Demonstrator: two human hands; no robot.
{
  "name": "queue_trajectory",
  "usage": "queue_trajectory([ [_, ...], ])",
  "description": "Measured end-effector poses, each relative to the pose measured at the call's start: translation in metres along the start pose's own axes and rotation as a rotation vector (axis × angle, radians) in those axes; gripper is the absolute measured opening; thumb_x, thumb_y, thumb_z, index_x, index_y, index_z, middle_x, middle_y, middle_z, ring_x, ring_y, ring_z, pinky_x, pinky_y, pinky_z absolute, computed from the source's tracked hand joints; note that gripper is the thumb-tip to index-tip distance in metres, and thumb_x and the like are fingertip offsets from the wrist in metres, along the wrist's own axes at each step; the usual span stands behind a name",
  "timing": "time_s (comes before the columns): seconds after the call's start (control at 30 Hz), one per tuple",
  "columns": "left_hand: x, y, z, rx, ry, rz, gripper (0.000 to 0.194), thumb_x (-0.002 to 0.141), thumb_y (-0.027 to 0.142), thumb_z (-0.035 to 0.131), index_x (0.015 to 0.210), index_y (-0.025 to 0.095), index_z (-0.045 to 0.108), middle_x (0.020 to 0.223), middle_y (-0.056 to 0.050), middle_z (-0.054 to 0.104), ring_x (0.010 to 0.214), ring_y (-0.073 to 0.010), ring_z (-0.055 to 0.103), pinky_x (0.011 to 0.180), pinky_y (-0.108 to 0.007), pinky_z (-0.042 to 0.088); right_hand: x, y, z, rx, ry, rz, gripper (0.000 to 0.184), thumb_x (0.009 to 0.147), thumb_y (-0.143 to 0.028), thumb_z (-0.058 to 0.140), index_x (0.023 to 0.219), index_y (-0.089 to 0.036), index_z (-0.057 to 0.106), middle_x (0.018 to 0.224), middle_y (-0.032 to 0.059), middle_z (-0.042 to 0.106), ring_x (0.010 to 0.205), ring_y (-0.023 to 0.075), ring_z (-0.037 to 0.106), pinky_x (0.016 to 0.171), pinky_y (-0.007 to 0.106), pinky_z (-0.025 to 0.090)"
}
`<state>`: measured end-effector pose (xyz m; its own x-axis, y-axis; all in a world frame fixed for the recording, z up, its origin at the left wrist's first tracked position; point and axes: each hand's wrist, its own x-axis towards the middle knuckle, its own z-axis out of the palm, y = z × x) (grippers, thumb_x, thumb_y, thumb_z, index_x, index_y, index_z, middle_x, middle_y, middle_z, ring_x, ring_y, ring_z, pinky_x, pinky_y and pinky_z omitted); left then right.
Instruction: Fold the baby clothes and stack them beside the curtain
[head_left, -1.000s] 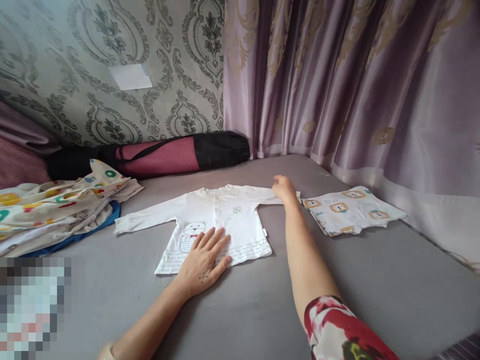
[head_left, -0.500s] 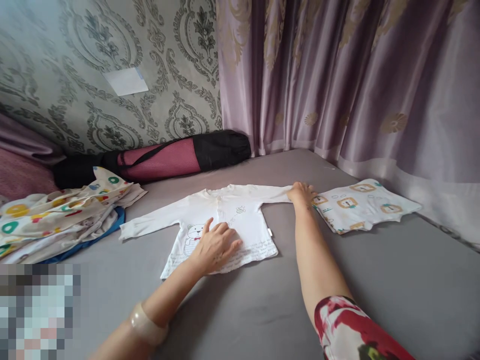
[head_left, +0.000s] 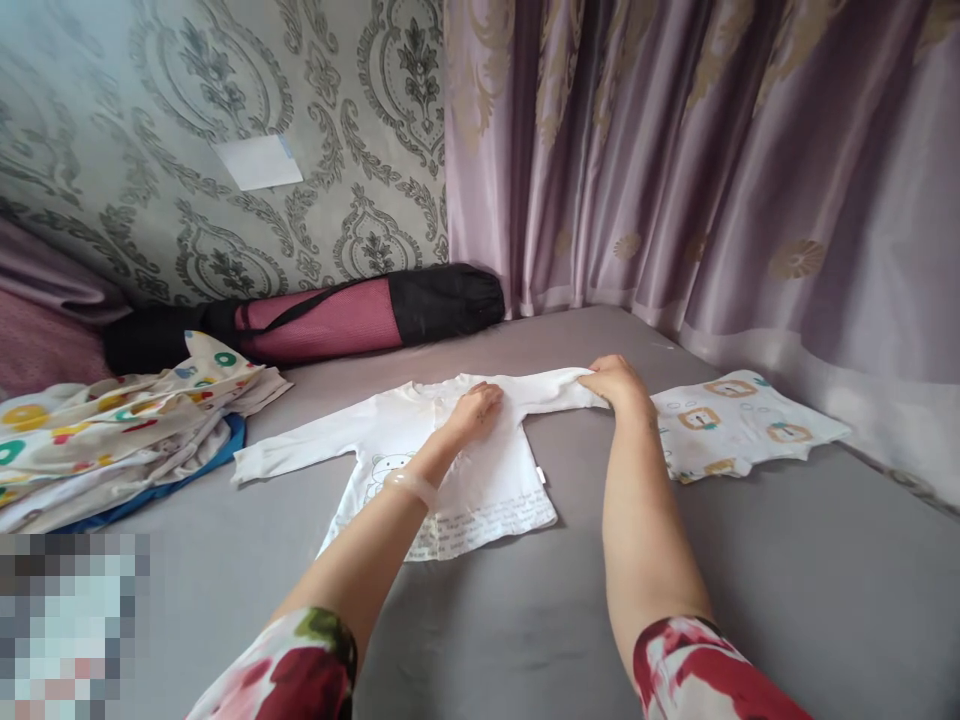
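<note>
A white long-sleeved shirt lies spread on the grey sheet, its collar toward the patterned wall. The right hand pinches the end of one sleeve; the left hand rests on the chest, fingers bent, and I cannot tell whether it grips cloth. A printed garment lies just beside the right wrist, a heap of clothes far left, and a pink-and-black roll along the wall, near the purple curtain
</note>
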<state>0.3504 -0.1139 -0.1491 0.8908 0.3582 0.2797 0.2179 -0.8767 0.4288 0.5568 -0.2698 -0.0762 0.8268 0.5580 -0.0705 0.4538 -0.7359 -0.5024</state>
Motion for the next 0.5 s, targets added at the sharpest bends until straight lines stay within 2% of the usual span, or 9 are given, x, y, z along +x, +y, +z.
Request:
queue_trajectory([
  [0.1, 0.008, -0.002, 0.009, -0.008, -0.029, -0.063, 0.036, 0.090, 0.020, 0.046, 0.123, 0.016, 0.061, 0.136, -0.012, 0.059, 0.130, -0.0252, 0.051, 0.115, -0.041, 0.034, -0.002, 0.002, -0.002, 0.304, 0.007, -0.042, 0.005, 0.071, -0.020, 0.069, 0.074, -0.016, 0.072, 0.059, 0.0009, 0.065, 0.060, 0.0164, 0.062, 0.056, 0.024, 0.044],
  [0.2, 0.008, -0.001, 0.012, 0.013, -0.097, -0.153, 0.043, 0.093, 0.027, 0.043, 0.133, 0.017, 0.055, 0.149, -0.010, 0.047, 0.141, -0.0286, 0.037, 0.117, -0.045, 0.028, -0.009, -0.005, -0.003, 0.691, -0.009, 0.008, 0.010, 0.076, -0.022, 0.070, 0.070, -0.015, 0.068, 0.051, -0.0027, 0.059, 0.046, 0.0107, 0.054, 0.046, 0.020, 0.039],
  [0.3, 0.009, 0.002, 0.009, 0.031, -0.169, -0.226, 0.049, 0.095, 0.034, 0.042, 0.141, 0.019, 0.047, 0.155, -0.008, 0.038, 0.146, -0.0299, 0.027, 0.119, -0.046, 0.022, -0.016, -0.018, -0.008, 1.005, -0.067, 0.099, 0.011, 0.078, -0.021, 0.072, 0.072, -0.015, 0.066, 0.055, -0.0015, 0.063, 0.048, 0.0106, 0.057, 0.046, 0.019, 0.043],
  [0.5, 0.014, 0.011, -0.001, 0.050, -0.301, -0.275, 0.064, 0.093, 0.052, 0.041, 0.149, 0.023, 0.034, 0.162, -0.005, 0.023, 0.150, -0.0299, 0.012, 0.121, -0.045, 0.010, -0.015, -0.038, -0.005, 1.493, -0.289, 0.204, 0.011, 0.087, -0.013, 0.064, 0.077, -0.015, 0.063, 0.061, -0.0011, 0.068, 0.053, 0.0101, 0.062, 0.052, 0.019, 0.053],
])
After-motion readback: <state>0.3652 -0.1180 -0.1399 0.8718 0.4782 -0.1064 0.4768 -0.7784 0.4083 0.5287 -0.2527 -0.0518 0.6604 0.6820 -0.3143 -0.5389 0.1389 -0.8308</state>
